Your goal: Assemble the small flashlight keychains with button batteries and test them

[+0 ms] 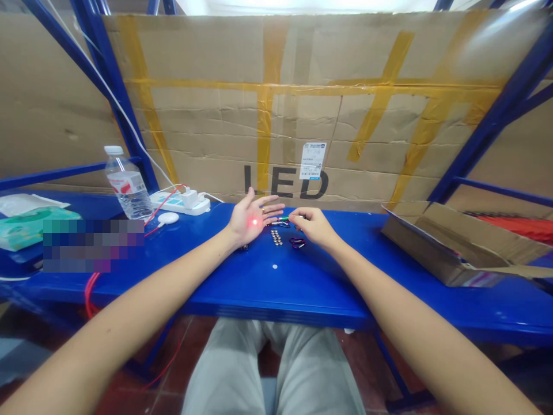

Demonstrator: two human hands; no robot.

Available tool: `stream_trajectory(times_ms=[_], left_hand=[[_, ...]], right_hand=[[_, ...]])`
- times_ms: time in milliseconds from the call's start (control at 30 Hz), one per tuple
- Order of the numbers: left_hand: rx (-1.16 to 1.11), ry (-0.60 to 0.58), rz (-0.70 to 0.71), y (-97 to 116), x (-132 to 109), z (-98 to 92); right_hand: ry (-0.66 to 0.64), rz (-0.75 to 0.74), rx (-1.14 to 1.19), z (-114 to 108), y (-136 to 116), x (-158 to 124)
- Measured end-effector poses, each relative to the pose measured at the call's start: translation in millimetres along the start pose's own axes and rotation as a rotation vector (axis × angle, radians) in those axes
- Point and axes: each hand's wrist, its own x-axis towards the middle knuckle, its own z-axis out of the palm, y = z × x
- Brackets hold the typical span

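My left hand [253, 220] is held palm up over the blue table [302, 288], fingers spread, with a red light spot [254, 222] glowing on the palm. My right hand [311, 225] is closed in a pinch on a small green pen-like light [283, 219] that points at the left palm. Between the hands, several small silver button cells [276, 237] lie in a cluster on the table. A small dark ring-shaped piece [297, 242] lies just below the right hand. One lone silver cell [275, 266] rests nearer to me.
A water bottle [128, 185], a white power strip [181, 203] with a red wire and a white puck [168, 218] sit at left. An open cardboard box [458, 248] lies at right. A taped cardboard wall [302, 115] marked LED backs the table. My knees show below the edge.
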Motion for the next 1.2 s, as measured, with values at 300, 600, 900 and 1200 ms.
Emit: stream_trajectory(times_ms=[300, 600, 900, 1200], left_hand=[[0.004, 0.003, 0.016, 0.7, -0.4, 0.5], [0.069, 0.003, 0.04, -2.7, -0.2, 2.7], [0.998, 0.019, 0.328, -7.8, 9.3, -21.1], [1.225, 0.126, 0.341, 3.5, 40.8, -55.0]], right_hand=[[-0.005, -0.004, 0.008, -0.2, -1.2, -0.8], [0.02, -0.011, -0.007, 1.8, -1.2, -0.8], [-0.134, 0.07, -0.004, 12.6, 7.4, 14.6], [-0.184, 0.261, 0.189, 5.6, 25.6, 61.8]])
